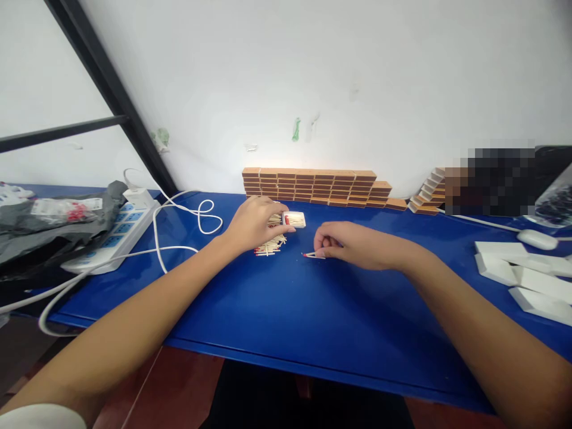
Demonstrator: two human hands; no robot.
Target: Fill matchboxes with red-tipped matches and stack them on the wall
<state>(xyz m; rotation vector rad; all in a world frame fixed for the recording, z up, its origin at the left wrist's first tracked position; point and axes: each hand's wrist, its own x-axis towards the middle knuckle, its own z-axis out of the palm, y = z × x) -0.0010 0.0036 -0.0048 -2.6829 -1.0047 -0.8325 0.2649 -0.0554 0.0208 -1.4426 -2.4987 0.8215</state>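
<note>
My left hand [255, 221] grips the left end of a small white matchbox tray [300, 223], its thumb and fingers closed on it. Red-tipped matches lie inside the tray. Partly under that hand, a loose pile of matches [270, 246] rests on the blue table [277, 310]. To the right, my right hand [346, 243] is closed in a pinch around a few matches [311, 255] low over the tabletop, their red heads pointing left. Whether these matches touch the table I cannot tell.
Stacked matchboxes [313, 186] line the wall, with more boxes [431, 193] farther right. White boxes [531, 277] lie at the right. A power strip [114, 238], white cables [156, 238] and a grey plastic bag [80, 220] occupy the left. A blurred dark shape [496, 182] is behind.
</note>
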